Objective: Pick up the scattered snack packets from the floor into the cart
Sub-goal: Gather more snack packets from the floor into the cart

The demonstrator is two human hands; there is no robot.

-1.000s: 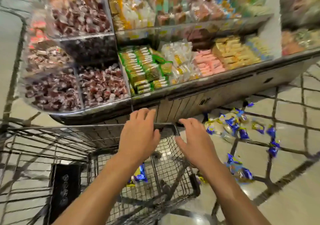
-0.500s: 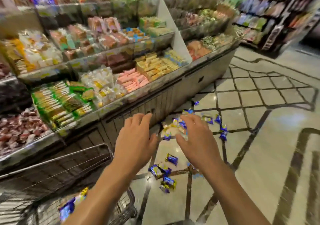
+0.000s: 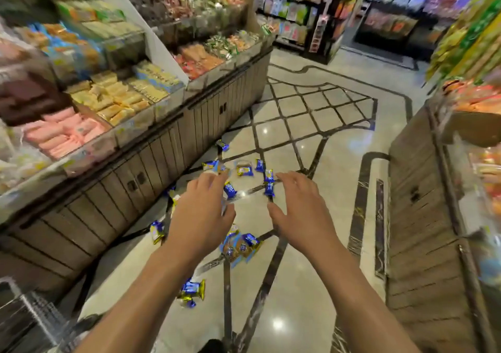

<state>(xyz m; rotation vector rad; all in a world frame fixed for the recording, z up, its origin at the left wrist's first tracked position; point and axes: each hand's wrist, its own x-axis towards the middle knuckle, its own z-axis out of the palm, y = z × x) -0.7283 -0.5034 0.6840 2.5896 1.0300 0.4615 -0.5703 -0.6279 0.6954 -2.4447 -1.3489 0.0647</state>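
Several blue and gold snack packets lie scattered on the shiny tiled floor. One packet (image 3: 192, 290) is nearest me, a small heap (image 3: 242, 245) lies between my forearms, and more packets (image 3: 244, 168) lie farther off by the shelf base. My left hand (image 3: 200, 214) and my right hand (image 3: 299, 209) are stretched out in front of me above the packets, fingers spread, holding nothing. Only a corner of the wire cart (image 3: 32, 317) shows at the bottom left.
A long shelf unit (image 3: 151, 146) full of packed snacks runs along the left. A wooden display stand (image 3: 423, 206) stands on the right. More racks (image 3: 320, 13) close the far end of the aisle. The tiled floor (image 3: 306, 124) stretches between them.
My view has swung right, away from the cart, which has slid to the bottom left corner. My hands have left the cart's rim and now hover over the scattered packets.
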